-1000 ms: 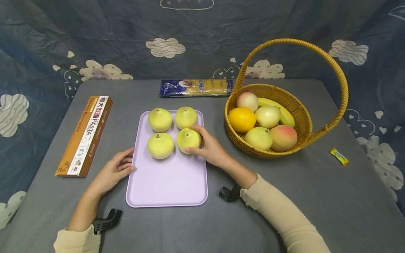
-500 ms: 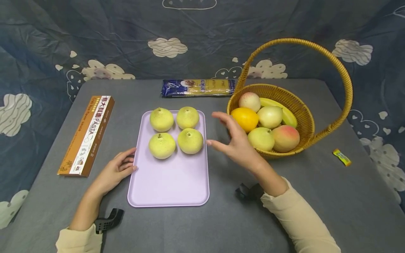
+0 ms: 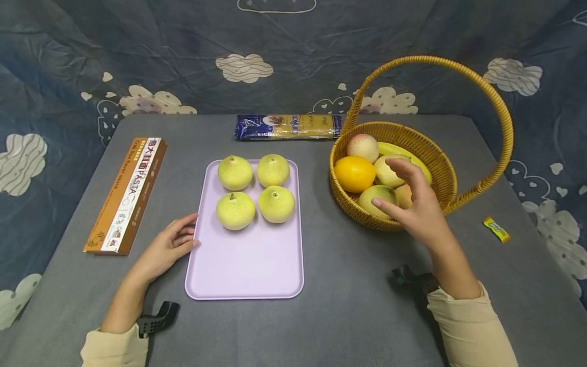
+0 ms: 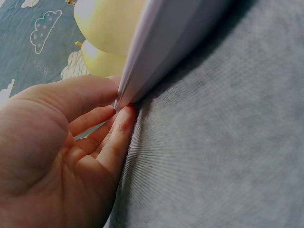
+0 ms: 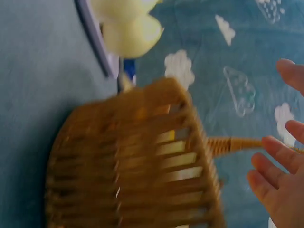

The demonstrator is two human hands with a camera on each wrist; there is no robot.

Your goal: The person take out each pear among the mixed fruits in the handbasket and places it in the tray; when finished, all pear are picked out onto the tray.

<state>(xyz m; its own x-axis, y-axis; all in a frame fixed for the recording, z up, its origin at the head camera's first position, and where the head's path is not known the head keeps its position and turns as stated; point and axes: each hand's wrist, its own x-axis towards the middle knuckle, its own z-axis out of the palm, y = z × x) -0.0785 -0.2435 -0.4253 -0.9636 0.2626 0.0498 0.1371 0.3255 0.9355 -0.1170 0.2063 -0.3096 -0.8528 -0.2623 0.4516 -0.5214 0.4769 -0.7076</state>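
Observation:
My left hand (image 3: 162, 250) pinches the left rim of a lilac tray (image 3: 245, 270); in the left wrist view the thumb (image 4: 90, 92) lies on the rim with fingers under it. Several round yellow-green pears (image 3: 235, 210) sit in two rows on the tray's far half. Over the near right side of a wicker basket (image 3: 341, 204) hovers my right hand (image 3: 419, 214), thumb and fingers spread, holding nothing. Inside the basket are a green pear (image 3: 373, 199), an orange fruit (image 3: 354, 174), a pale pinkish peach (image 3: 363, 148) and a banana (image 3: 390, 148); the hand partly hides another peach (image 3: 403, 196).
The basket's tall handle (image 3: 497, 107) arches up on the right. A pasta box (image 3: 126, 196) lies at the left, and a blue-and-yellow pasta packet (image 3: 289, 127) at the back. Right of the basket is a small yellow-green wrapped candy (image 3: 496, 229).
My right hand has let go of the near right pear on the tray and moved right to above the basket. The left hand has stayed at the tray's rim.

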